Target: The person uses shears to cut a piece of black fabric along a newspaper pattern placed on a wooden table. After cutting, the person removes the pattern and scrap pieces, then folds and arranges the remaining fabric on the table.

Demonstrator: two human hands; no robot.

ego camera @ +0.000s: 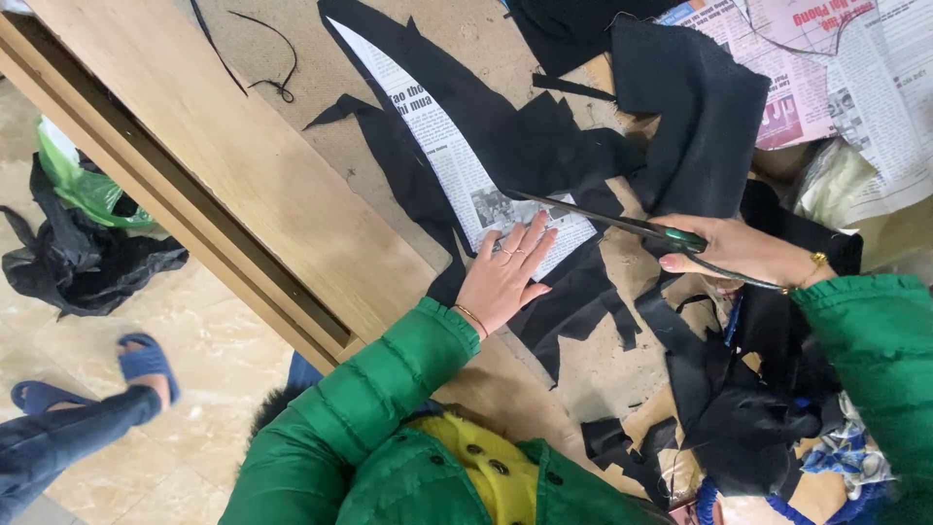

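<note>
Black cloth (544, 146) is lying matt and slightly fuzzy. Newsprint pattern (457, 165) is showing thin, dull paper. Scissors (622, 226) are showing dark metal blades and glossy green plastic handles. Table (243, 165) is showing smooth, matt wood. Green jacket (379, 399) is looking quilted, faintly shiny. Floor (194, 321) is gleaming like polished stone.

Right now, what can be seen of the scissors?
The scissors are long, with dark metal blades and green handles. The right hand grips the handles, and the blades point left, low over the table, their tips at the edge of the newspaper pattern lying on black fabric. The left hand presses the paper flat just below the tips.
</note>
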